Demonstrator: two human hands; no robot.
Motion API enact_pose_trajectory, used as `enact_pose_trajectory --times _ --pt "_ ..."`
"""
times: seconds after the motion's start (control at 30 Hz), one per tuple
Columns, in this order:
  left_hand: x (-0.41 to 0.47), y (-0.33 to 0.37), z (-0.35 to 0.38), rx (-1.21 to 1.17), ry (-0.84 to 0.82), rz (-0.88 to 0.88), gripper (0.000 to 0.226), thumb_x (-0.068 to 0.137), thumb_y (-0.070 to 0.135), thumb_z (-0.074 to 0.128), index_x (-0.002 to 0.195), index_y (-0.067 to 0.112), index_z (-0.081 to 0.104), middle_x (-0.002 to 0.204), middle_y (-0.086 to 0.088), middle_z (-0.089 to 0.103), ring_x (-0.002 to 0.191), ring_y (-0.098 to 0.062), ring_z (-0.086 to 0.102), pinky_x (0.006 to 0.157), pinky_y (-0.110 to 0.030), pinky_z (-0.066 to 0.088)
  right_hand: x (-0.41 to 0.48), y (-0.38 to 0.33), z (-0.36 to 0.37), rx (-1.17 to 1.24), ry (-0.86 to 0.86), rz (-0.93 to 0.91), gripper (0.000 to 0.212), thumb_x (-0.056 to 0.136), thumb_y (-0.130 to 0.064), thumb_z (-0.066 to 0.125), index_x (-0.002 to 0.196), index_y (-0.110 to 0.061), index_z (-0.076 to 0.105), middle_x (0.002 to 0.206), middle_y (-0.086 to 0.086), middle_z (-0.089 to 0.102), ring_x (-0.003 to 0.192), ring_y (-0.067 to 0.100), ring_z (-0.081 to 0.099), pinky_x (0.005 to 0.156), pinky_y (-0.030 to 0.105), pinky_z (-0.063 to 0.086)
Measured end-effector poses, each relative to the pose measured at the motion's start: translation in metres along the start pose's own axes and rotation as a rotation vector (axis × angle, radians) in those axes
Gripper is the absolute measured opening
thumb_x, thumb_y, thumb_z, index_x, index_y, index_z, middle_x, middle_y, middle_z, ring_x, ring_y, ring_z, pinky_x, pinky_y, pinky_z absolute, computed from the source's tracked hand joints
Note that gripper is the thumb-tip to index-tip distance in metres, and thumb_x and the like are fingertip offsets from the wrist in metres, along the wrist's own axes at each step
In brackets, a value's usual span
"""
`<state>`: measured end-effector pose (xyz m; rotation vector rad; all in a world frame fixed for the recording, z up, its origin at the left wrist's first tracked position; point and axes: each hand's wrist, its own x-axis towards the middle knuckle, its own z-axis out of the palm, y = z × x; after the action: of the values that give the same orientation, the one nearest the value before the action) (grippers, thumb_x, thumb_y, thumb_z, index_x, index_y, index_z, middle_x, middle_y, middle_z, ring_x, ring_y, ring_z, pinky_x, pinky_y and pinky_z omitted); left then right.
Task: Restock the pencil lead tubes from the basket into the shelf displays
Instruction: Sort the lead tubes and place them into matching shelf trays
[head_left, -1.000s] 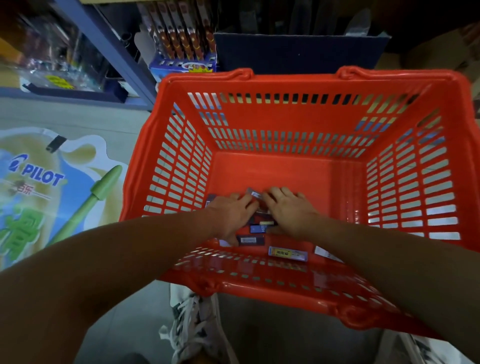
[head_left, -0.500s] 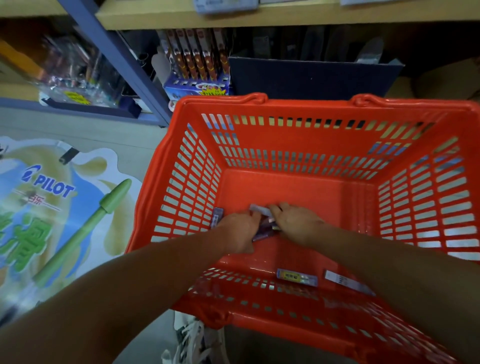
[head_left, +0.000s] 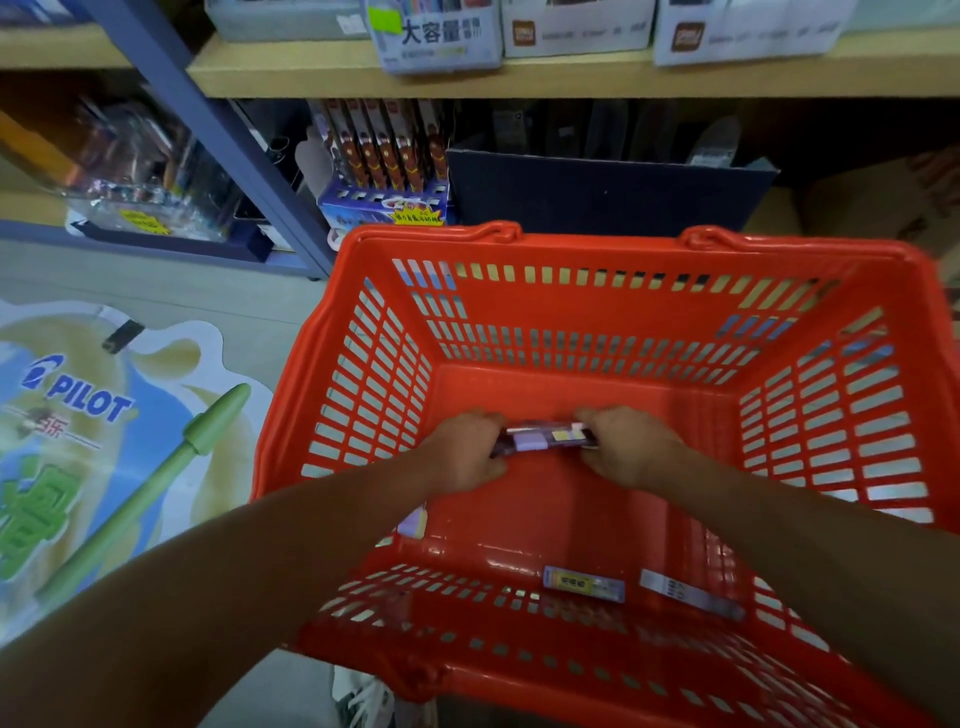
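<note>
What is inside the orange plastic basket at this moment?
Inside the orange plastic basket, both hands hold a bundle of dark pencil lead tubes: left hand, right hand. Two loose tubes lie near the front wall. The forearms hide part of the floor.

Both bare forearms reach forward and converge. The left hand (head_left: 462, 452) and right hand (head_left: 626, 441) sit level, knuckles up, each grip curled closed around one end of a shared bundle.

floor poster (head_left: 104, 441): "PILOT" | shelf box (head_left: 439, 36): "大容量"
</note>
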<state>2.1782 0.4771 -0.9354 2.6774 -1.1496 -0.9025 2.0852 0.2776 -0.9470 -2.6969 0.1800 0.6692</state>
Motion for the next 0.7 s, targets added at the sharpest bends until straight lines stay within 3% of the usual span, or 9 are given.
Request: enact_pose_trajectory --times 0.1,0.2,0.27,0.3,0.37,0.47,0.57,0.7 --pt "0.004 0.002 -0.024 -0.09 -0.006 -0.022 0.034 0.088 0.02 0.061 0.116 0.004 0.05 0.107 -0.014 0.06 0.101 -0.03 0.058 0.071 -0.028 0.036 0.0 0.005 -0.021 0.137 0.062 -0.001 0.009 0.091 -0.031 0.061 0.094 -0.022 0.059 0.1 0.007 0.07 0.102 0.03 0.063 0.07 0.031 0.037" --pt "0.002 0.005 -0.048 -0.225 0.027 -0.082 0.027 0.09 0.018 0.058 0.114 0.008 0.05 0.09 -0.004 0.055 0.095 -0.03 0.06 0.061 -0.026 0.031 -0.002 -0.001 -0.048 0.425 0.003 0.033 0.023 0.091 -0.024 0.066 0.074 -0.022 0.051 0.063 -0.006 0.055 0.064 0.016 0.061 0.049 0.022 0.032" --pt "-0.001 0.007 -0.065 -0.284 0.095 -0.098 0.022 0.089 0.022 0.062 0.106 0.01 0.055 0.088 -0.007 0.061 0.09 -0.03 0.063 0.061 -0.026 0.035 -0.007 -0.008 -0.067 0.704 -0.091 0.065 0.024 0.093 -0.025 0.064 0.072 -0.019 0.053 0.05 -0.007 0.051 0.038 0.01 0.047 0.04 0.021 0.033" --pt "-0.005 0.009 -0.075 -0.313 0.132 -0.099 0.023 0.088 0.027 0.066 0.102 0.011 0.056 0.086 -0.008 0.063 0.083 -0.028 0.065 0.06 -0.026 0.039 -0.01 -0.013 -0.077 0.816 -0.137 0.066 0.026 0.094 -0.026 0.063 0.072 -0.017 0.054 0.046 -0.007 0.051 0.034 0.009 0.042 0.038 0.021 0.032" --pt "-0.013 0.013 -0.098 -0.449 0.19 -0.1 0.028 0.087 0.032 0.07 0.1 0.01 0.058 0.07 -0.005 0.061 0.059 -0.02 0.061 0.05 -0.024 0.043 -0.015 -0.021 -0.096 0.959 -0.203 0.034 0.026 0.095 -0.029 0.062 0.076 -0.011 0.06 0.05 -0.001 0.054 0.036 0.01 0.04 0.039 0.021 0.03" --pt "-0.031 0.027 -0.141 -0.727 0.255 -0.054 0.02 0.09 0.025 0.067 0.1 0.011 0.059 0.052 0.002 0.048 0.034 -0.008 0.043 0.036 -0.016 0.033 -0.021 -0.034 -0.12 1.154 -0.317 -0.028 0.021 0.094 -0.028 0.061 0.102 -0.009 0.064 0.072 0.007 0.065 0.04 0.011 0.04 0.039 0.018 0.03" --pt "-0.049 0.045 -0.183 -0.825 0.303 0.035 0.015 0.09 0.022 0.066 0.101 0.012 0.062 0.047 0.008 0.053 0.036 -0.006 0.044 0.036 -0.018 0.035 -0.028 -0.049 -0.139 1.253 -0.411 -0.126 0.021 0.091 -0.029 0.059 0.102 -0.013 0.066 0.08 0.011 0.067 0.038 0.01 0.04 0.037 0.016 0.03" --pt "-0.068 0.058 -0.219 -0.8 0.348 0.059 0.014 0.087 0.02 0.07 0.088 0.007 0.065 0.049 0.002 0.056 0.039 -0.009 0.048 0.041 -0.019 0.039 -0.036 -0.063 -0.157 1.394 -0.389 -0.23 0.035 0.083 -0.034 0.06 0.108 -0.009 0.066 0.085 0.016 0.07 0.037 0.01 0.041 0.036 0.016 0.029"
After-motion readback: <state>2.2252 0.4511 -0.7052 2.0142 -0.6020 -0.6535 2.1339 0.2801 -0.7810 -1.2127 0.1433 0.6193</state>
